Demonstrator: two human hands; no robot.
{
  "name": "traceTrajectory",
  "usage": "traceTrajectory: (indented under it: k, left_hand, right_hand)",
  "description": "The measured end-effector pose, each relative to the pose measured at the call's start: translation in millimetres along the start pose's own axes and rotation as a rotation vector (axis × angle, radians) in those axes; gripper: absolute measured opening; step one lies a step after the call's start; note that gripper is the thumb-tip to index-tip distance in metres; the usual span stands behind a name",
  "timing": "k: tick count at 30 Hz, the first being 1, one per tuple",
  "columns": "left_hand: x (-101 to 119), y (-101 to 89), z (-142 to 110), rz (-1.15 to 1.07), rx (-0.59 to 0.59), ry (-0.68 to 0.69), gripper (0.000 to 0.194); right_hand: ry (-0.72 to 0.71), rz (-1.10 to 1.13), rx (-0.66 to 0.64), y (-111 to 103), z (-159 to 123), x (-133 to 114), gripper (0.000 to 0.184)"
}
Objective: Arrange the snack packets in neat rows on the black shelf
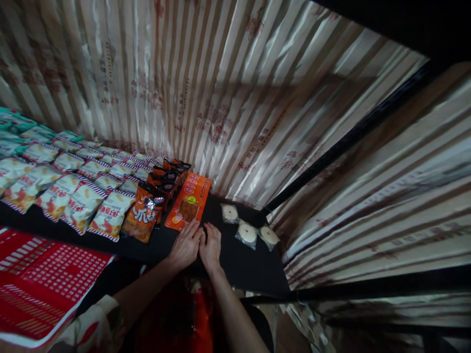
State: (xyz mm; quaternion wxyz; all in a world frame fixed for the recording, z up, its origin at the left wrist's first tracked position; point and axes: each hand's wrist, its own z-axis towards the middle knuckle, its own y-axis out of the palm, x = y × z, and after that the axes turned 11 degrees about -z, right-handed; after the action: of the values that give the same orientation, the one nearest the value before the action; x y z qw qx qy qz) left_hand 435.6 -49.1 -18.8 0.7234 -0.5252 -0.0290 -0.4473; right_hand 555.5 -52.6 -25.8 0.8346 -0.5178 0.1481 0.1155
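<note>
A flat orange snack packet (193, 196) with a picture of brown strips lies on the black shelf. My left hand (186, 245) rests at its lower edge, with the fingers stretched out and the fingertips touching the packet. Close beside it is my right hand (210, 247), its fingers bent and held together near the packet's lower right corner. The two hands meet at the thumbs and index fingers. Whatever may be between the right fingers is hidden. An orange and black snack bag (143, 215) stands just left of the packet.
Rows of white snack bags (79, 206) fill the black shelf (235, 264) to the left, with green bags (13, 122) beyond. Three round white wrapped pieces (247, 232) lie right. A striped curtain (176, 73) hangs behind; a black pole (342, 142) slants right. A red basket (47, 279) sits lower left.
</note>
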Motion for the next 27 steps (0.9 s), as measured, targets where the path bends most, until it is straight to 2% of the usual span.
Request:
traceTrajectory:
  k: [6,12,16,19,23,27]
  left_hand:
    - [10.6,1.7,-38.6,-0.103,0.002,0.092,0.043]
    - [24.2,-10.9,-79.9,-0.191,0.014,0.126,0.039]
    - [36.0,-21.0,-108.0,-0.247,0.013,0.096,0.035]
    - [43.4,-25.5,-127.9,-0.268,-0.056,0.030,0.031]
    - [48.5,-21.0,-152.5,-0.228,-0.265,-0.087,0.029]
    - [46.8,-3.7,-172.9,-0.139,-0.486,-0.215,0.034]
  right_hand:
    - [-0.020,0.031,-0.029,-12.8,-36.2,-16.9,0.041]
    - [-0.046,0.086,-0.019,-21.2,-76.9,-29.3,0.043]
    - [-0.116,0.138,0.018,-25.0,-108.0,-32.8,0.043]
    - [-0.195,0.175,-0.008,-26.3,-134.3,-31.3,0.039]
    - [-0.210,0.131,-0.153,-19.5,-166.4,-24.9,0.035]
    - [-0.155,-0.031,-0.527,-9.2,-185.9,-17.0,0.032]
